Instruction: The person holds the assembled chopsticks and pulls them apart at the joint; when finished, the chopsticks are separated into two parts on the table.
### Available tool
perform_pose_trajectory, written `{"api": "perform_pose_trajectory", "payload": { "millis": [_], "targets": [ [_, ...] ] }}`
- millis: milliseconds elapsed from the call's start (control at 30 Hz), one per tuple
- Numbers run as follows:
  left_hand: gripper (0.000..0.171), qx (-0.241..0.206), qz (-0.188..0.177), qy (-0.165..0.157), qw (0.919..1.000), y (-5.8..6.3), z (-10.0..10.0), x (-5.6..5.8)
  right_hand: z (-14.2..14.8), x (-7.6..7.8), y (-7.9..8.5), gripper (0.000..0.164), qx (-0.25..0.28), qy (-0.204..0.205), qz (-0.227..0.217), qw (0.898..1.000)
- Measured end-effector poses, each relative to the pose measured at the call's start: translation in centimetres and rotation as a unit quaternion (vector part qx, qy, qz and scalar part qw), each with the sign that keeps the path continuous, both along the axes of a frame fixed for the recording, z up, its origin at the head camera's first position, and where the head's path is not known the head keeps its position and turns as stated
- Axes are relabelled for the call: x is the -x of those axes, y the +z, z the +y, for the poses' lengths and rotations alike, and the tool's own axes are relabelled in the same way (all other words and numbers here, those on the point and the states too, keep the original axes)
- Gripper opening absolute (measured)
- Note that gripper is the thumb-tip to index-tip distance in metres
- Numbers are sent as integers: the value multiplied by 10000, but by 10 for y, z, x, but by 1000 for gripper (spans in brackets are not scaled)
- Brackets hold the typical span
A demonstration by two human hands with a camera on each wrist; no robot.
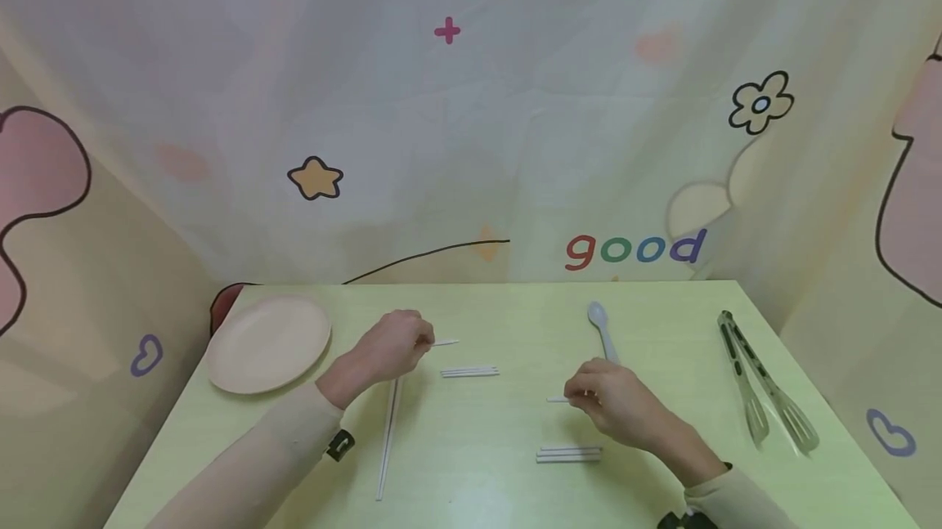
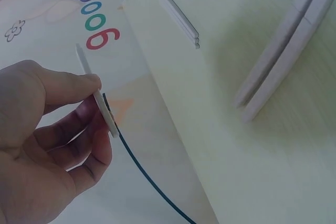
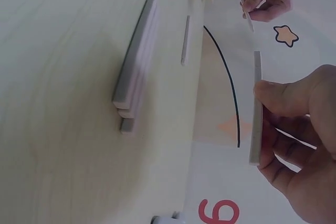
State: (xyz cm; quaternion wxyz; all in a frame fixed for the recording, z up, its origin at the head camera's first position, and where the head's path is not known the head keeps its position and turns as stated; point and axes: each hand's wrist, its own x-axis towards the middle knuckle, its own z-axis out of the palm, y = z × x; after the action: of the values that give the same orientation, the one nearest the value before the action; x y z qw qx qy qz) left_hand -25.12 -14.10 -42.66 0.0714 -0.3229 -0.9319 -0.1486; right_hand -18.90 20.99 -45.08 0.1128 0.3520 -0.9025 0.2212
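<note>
narrowly parted, left fingers point(image 2: 100, 148), right fingers point(image 3: 275, 172) pinch sticks point(image 2: 82, 59) point(image 3: 255, 145)

Cream fabric left sleeve point(image 1: 250, 459), small blocky black device point(image 1: 340, 445) at its cuff, matching cream right sleeve point(image 1: 739, 500), partly cropped black gadget point(image 1: 686, 521)
</note>
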Motion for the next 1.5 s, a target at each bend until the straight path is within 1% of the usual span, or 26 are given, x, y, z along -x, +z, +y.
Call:
{"api": "perform_pose_trajectory", "payload": {
  "millis": [100,200,367,633,800,867,1000,1133,1233,1500],
  "targets": [
    [8,-59,-89,-24,9999,-2,3,3,0,-2,-3,9,20,-36,-138,9999],
    [9,-136,-207,-22,9997,-3,7,5,-1,-3,-7,9,71,24,-217,9997],
    [12,-181,-289,-35,9994,-7,11,9,-1,-5,-14,15,164,221,-55,9996],
    [14,-183,-468,-126,9987,-13,17,15,-2,-7,-22,15,245,323,11,9992],
    [15,-273,-682,-133,9972,-18,21,15,-2,-8,-24,17,262,449,243,9984],
    [15,-297,-778,-102,9965,-20,23,15,-2,-9,-25,17,265,490,246,9981],
    [15,-212,-714,-89,9972,-24,27,16,-2,-10,-26,16,197,474,141,9986],
    [16,12,-472,-139,9988,-26,31,17,-3,-11,-27,15,76,422,34,9991],
    [16,103,-397,-153,9990,-28,33,18,-3,-11,-28,14,18,404,-8,9992],
    [22,183,-539,-125,9983,-33,37,17,-3,-12,-29,15,-34,511,-171,9985]
  ]
}}
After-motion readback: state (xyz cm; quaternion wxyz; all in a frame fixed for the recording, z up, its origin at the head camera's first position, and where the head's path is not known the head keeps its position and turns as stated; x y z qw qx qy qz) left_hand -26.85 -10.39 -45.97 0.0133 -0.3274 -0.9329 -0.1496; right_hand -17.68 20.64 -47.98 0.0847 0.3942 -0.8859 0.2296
